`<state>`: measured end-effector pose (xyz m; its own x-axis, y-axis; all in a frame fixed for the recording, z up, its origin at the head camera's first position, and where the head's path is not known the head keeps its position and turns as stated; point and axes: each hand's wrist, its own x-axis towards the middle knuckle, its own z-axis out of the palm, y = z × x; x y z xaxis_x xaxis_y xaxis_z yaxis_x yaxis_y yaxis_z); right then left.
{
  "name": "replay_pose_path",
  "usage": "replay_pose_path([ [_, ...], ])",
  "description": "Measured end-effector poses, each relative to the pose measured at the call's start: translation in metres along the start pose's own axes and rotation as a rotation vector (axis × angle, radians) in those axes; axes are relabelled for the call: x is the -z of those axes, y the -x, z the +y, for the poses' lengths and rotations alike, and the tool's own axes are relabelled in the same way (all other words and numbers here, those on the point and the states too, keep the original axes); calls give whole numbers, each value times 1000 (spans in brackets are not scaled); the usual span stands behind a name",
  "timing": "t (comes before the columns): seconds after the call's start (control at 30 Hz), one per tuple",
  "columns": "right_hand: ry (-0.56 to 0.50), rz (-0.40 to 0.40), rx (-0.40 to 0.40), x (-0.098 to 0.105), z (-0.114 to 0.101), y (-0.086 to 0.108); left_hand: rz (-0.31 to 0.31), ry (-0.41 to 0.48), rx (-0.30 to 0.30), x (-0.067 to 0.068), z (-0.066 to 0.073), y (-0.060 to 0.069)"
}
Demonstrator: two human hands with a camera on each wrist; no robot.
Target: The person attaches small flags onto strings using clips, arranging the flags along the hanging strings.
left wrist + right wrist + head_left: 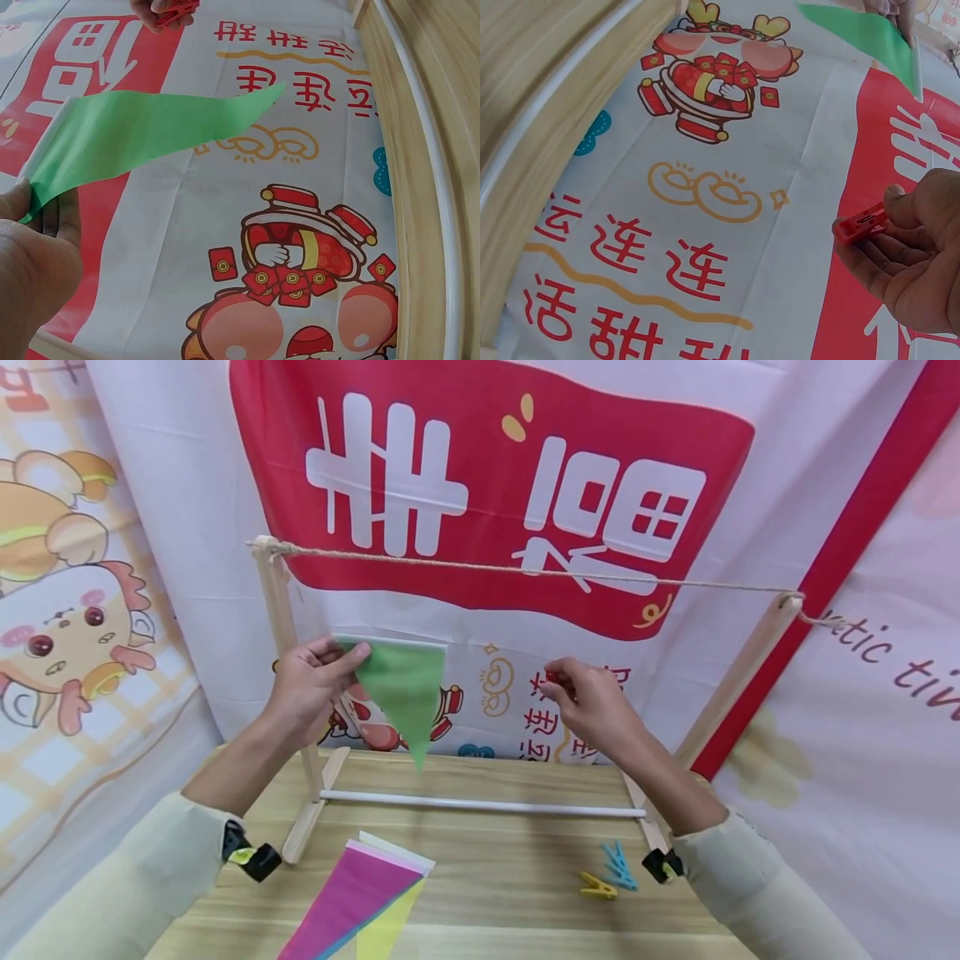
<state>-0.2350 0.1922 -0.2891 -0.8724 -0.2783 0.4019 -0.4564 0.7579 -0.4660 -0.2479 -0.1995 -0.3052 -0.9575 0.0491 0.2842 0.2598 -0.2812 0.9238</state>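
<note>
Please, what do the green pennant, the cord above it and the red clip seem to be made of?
Green pennant: matte paper or perhaps fabric; it curves softly. Cord: probably dull plant-fibre twine, being tan and rough-looking. Red clip: likely smooth plastic, with even, bright colour.

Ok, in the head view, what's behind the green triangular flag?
The white printed backdrop: parts of its red cartoon figure show on both sides. The middle is covered by the flag in the left hand.

A green, white-topped triangle flag [408, 681] hangs point down, one top corner in the left grip [306, 689]. The right grip [592, 697] pinches a small red clothespin [861, 224].
</note>
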Motion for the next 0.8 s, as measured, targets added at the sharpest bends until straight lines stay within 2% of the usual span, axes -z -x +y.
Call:
replay_pose_path([
  [0.2,14,6,31,3,-4,-5,22,3,6,1,5,-3],
  [0.4,33,6,14,8,-9,-10,33,43,0,-1,9,-6],
  [0.8,22,-7,41,13,-17,-15,54,140,-52,-8,15,-13],
])
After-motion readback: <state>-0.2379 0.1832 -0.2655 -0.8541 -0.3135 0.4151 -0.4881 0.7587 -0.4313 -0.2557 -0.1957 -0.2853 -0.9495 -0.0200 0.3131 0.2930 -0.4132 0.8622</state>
